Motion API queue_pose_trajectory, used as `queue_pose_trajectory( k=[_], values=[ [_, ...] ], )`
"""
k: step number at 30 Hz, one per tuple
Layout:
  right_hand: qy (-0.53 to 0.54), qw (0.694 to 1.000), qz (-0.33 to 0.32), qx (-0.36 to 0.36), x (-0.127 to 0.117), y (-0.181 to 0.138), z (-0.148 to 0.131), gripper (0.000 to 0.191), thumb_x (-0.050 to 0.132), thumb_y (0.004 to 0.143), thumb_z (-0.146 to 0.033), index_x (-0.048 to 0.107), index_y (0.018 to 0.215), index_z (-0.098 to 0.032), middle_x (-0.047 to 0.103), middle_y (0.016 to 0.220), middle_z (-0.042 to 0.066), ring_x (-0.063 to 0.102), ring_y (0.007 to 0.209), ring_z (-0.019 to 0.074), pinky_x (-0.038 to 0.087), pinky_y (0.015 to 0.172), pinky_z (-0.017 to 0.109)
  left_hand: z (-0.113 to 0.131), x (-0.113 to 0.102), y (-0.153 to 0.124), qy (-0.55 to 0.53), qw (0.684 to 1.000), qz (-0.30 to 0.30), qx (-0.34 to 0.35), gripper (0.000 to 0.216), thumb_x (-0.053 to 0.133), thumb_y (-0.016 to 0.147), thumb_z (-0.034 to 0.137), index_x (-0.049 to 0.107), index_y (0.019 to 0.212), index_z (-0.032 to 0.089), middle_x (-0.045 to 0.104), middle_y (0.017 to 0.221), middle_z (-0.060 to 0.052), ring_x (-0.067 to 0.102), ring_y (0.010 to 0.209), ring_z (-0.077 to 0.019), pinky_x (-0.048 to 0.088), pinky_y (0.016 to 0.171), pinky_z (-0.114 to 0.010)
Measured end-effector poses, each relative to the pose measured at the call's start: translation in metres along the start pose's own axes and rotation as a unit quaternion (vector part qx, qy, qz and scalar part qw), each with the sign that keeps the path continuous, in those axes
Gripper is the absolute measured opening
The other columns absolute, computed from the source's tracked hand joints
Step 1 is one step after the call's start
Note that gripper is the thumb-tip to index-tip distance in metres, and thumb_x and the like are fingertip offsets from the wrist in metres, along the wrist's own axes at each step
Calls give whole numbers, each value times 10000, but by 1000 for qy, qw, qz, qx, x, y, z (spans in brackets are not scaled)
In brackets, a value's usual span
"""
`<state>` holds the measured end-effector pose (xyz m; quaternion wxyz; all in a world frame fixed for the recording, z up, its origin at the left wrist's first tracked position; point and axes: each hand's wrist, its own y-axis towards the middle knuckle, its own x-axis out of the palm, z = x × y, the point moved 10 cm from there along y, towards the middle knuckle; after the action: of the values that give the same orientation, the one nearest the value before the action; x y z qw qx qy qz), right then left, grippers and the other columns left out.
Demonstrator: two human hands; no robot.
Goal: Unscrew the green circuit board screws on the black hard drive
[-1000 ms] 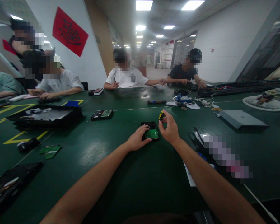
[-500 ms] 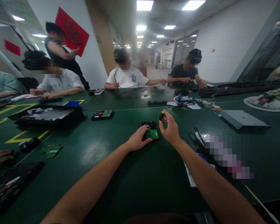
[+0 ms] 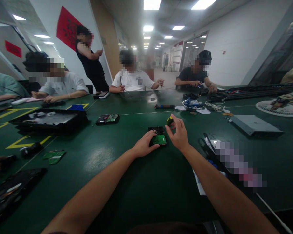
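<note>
A small hard drive with a green circuit board [image 3: 158,139] lies on the dark green table [image 3: 127,182] in front of me. My left hand [image 3: 144,145] rests on its left side, fingers curled against its edge, holding it in place. Just to the right, my right hand [image 3: 178,135] pinches a screwdriver with a yellow and black handle [image 3: 169,121] between thumb and fingers, upright above the drive's right corner. The screwdriver's tip is hidden behind my fingers.
Another hard drive [image 3: 107,119] lies further left, beside a black tray [image 3: 47,120]. Loose green boards [image 3: 53,157] lie near left. A grey flat box [image 3: 255,125] and a white fan grille [image 3: 278,109] stand to the right. Several people sit at the far edge; one stands at the wall.
My hands have stayed on the drive and the screwdriver, the right one shifting slightly. The standing person has walked to the right along the wall. Another person's hand has appeared at the left edge.
</note>
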<state>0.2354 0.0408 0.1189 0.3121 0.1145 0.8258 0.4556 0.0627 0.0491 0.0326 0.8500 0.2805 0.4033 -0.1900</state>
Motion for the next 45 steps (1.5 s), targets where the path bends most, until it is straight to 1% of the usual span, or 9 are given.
queue_pose_trajectory(
  k=[2, 6, 12, 17, 23, 29, 34, 41, 45],
  values=[
    [-6, 1000, 1, 0, 0, 0, 1, 622, 602, 975, -286, 382, 1556, -299, 581, 1218, 110, 657, 914, 228, 642, 808, 444, 0, 1, 0, 2, 1000, 0, 1, 644, 683, 922, 507, 494, 1459, 206, 462, 1584, -161, 356, 1537, -327, 339, 1263, -545],
    [-1, 1000, -2, -2, 2, 0, 1, 630, 555, 992, -262, 337, 1582, -288, 582, 1289, 132, 663, 987, 247, 625, 910, 493, 0, 1, 0, 0, 1000, 2, 1, 632, 685, 923, 497, 498, 1455, 212, 458, 1588, -158, 367, 1531, -328, 338, 1262, -550],
    [-3, 1000, 6, 2, 0, 0, 1, 623, 610, 975, -301, 380, 1554, -289, 584, 1246, 126, 660, 924, 240, 649, 786, 447, -1, 1, 0, -2, 1000, 2, 3, 634, 683, 924, 504, 495, 1456, 216, 454, 1593, -155, 364, 1534, -321, 338, 1263, -548],
    [-5, 1000, -1, -3, 1, 0, -1, 614, 562, 992, -276, 358, 1571, -286, 587, 1312, 140, 674, 960, 244, 636, 886, 480, -3, 2, 0, 1, 1000, 4, 0, 646, 681, 923, 509, 490, 1462, 208, 449, 1595, -158, 370, 1530, -320, 345, 1261, -537],
    [-4, 1000, 11, 6, -2, 0, 3, 610, 617, 974, -323, 398, 1542, -286, 600, 1227, 120, 674, 887, 228, 659, 770, 437, -4, 2, 0, 2, 1000, 3, 4, 649, 682, 921, 521, 498, 1458, 208, 454, 1591, -162, 363, 1534, -326, 341, 1261, -542],
    [4, 1000, 5, -1, 0, -1, 2, 623, 567, 992, -276, 348, 1575, -282, 595, 1312, 140, 690, 960, 242, 652, 861, 464, -4, 2, 0, -4, 1000, 3, 2, 642, 681, 922, 518, 497, 1456, 213, 454, 1591, -160, 357, 1538, -325, 344, 1258, -549],
    [-14, 1000, 14, 5, -1, -1, 4, 597, 615, 977, -332, 407, 1534, -277, 613, 1265, 134, 687, 920, 244, 662, 792, 457, -4, 2, 1, -6, 1000, 6, 5, 636, 696, 910, 513, 508, 1439, 214, 463, 1584, -160, 371, 1529, -325, 346, 1257, -551],
    [-9, 1000, 5, -5, -1, 0, 0, 612, 562, 993, -287, 362, 1572, -281, 612, 1301, 138, 690, 976, 253, 644, 880, 478, -1, 0, 0, -3, 1000, 7, 5, 637, 692, 915, 502, 505, 1444, 200, 454, 1590, -166, 366, 1532, -322, 341, 1262, -537],
    [-6, 1000, 6, -2, -2, 0, -1, 590, 589, 985, -293, 402, 1544, -285, 605, 1251, 123, 680, 954, 241, 650, 829, 450, 0, -1, 0, -9, 1000, 8, 2, 632, 695, 913, 496, 512, 1442, 202, 469, 1578, -165, 370, 1530, -323, 344, 1261, -535]
  ],
)
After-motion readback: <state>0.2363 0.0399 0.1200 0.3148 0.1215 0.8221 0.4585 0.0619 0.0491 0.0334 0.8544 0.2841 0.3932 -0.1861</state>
